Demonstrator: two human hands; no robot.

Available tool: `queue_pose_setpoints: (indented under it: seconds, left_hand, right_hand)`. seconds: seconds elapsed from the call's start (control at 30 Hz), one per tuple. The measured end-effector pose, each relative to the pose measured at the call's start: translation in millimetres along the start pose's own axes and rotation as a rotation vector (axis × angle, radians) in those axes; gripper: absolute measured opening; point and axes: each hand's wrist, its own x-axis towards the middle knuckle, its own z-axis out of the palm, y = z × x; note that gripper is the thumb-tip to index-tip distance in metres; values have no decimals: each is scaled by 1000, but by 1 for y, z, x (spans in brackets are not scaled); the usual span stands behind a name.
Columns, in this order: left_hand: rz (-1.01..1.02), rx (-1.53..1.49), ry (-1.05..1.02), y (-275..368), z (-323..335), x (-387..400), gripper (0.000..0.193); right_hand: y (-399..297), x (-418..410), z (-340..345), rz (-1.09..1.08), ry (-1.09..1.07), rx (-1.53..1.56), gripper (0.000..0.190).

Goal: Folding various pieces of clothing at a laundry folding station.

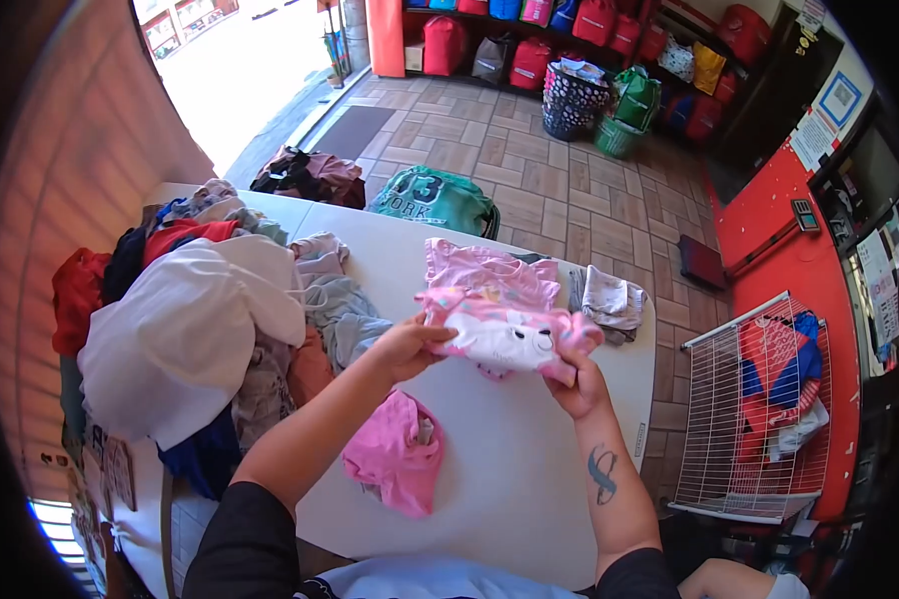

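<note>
My left hand (408,346) and my right hand (578,383) grip opposite ends of a pink and white garment with an animal face (506,337), held above the white table (494,479). Just beyond it lies a light pink garment (487,273), partly hidden by the held one. To its right sit small folded grey and white clothes (610,299). A bright pink crumpled garment (397,453) rests on the table below my left hand. At the left is a large heap of mixed clothes, topped by a white garment (172,337).
A green bag or garment with printing (438,198) and a dark and pink clothes pile (307,176) stand beyond the table's far edge. A white wire basket holding clothes (757,419) is at the right. Laundry baskets (573,101) stand on the tiled floor by shelves of bags.
</note>
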Motion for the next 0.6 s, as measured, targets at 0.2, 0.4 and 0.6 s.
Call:
queue_pose_setpoints:
  seconds: [0.2,0.4,0.6]
  left_hand:
    - [51,-27,45,41,-2,46,46]
    - [108,-136,-15,66,21,25,29]
    - [240,-74,-101,112,27,44,25]
  right_hand:
    - [-30,51,41,-33,118,-53,22]
    - [-58,43,65,-16,28,42,19]
    - [-88,75,93,-22,-123,11,16]
